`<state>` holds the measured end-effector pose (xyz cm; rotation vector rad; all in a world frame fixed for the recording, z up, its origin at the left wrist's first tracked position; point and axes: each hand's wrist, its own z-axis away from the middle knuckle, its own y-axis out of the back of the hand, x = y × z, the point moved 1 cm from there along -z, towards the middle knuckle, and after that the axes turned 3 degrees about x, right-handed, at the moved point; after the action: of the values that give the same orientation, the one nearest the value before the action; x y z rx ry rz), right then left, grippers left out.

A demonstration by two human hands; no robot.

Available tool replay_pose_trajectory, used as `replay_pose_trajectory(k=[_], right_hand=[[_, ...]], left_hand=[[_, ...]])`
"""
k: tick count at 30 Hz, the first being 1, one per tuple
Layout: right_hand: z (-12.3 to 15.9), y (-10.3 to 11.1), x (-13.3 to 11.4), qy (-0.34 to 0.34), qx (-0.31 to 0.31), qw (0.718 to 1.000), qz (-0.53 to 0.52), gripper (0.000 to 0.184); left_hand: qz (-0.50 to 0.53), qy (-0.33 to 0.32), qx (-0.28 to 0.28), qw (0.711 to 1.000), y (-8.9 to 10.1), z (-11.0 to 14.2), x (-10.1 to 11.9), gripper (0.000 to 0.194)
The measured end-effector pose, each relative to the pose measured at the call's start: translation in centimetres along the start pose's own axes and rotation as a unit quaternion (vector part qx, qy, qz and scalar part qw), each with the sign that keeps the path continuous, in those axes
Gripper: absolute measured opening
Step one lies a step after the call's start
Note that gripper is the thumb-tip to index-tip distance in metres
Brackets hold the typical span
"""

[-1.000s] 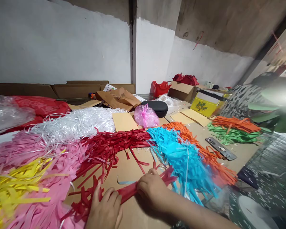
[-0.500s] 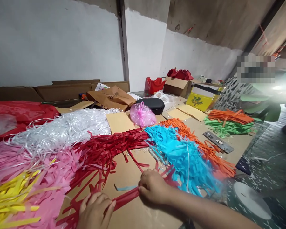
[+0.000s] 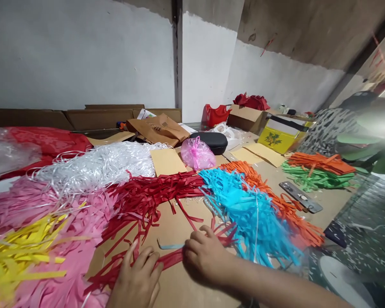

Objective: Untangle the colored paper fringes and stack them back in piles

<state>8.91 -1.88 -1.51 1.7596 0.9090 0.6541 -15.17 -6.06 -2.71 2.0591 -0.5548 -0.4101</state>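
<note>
A flat bundle of red fabric strips [image 3: 171, 259] lies across the brown cardboard [image 3: 192, 280] between my hands. My right hand [image 3: 208, 253] is closed around the bundle's right part, and loose red ends stick out beyond it. Over the bundle's left part rests my left hand [image 3: 137, 276], its fingers stretched and apart; its palm side is hidden. Just above the bundle is a short blue strip [image 3: 171, 246]. Behind it spreads a heap of dark red strips [image 3: 154, 190], with a heap of blue strips [image 3: 240, 205] to the right.
Pink strips [image 3: 67, 252], yellow strips [image 3: 22, 261] and white shredded strips [image 3: 105, 164] lie to the left. Orange strips [image 3: 291, 214], a phone [image 3: 300, 196] and green strips [image 3: 317, 175] are right. Behind stand a pink bag [image 3: 197, 154], black case [image 3: 210, 142] and yellow box [image 3: 280, 134].
My left hand has loosened, its fingers now stretched out over the strips instead of curled round them. My right hand stays on the bundle. The view has shifted slightly left.
</note>
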Motion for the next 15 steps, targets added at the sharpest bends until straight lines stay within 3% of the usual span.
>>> replay_pose_trajectory(k=[2,6,12,15], right_hand=[[-0.4,0.0,0.6,0.007,-0.013,1.000,-0.002,0.015],[-1.4,0.8,0.9,-0.066,-0.028,0.997,-0.040,0.009],[-0.6,0.5,-0.7,0.023,-0.012,0.999,0.038,0.016],[0.6,0.1,0.2,-0.003,-0.023,1.000,0.002,0.021]], left_hand=[[0.004,0.011,-0.004,1.000,0.1,-0.3,0.3,0.019],[0.043,0.054,-0.004,0.998,-0.2,-0.8,0.4,0.016],[0.003,0.023,-0.001,1.000,-0.5,0.5,0.6,0.031],[0.044,0.023,0.037,0.998,-0.2,1.6,0.1,0.040]])
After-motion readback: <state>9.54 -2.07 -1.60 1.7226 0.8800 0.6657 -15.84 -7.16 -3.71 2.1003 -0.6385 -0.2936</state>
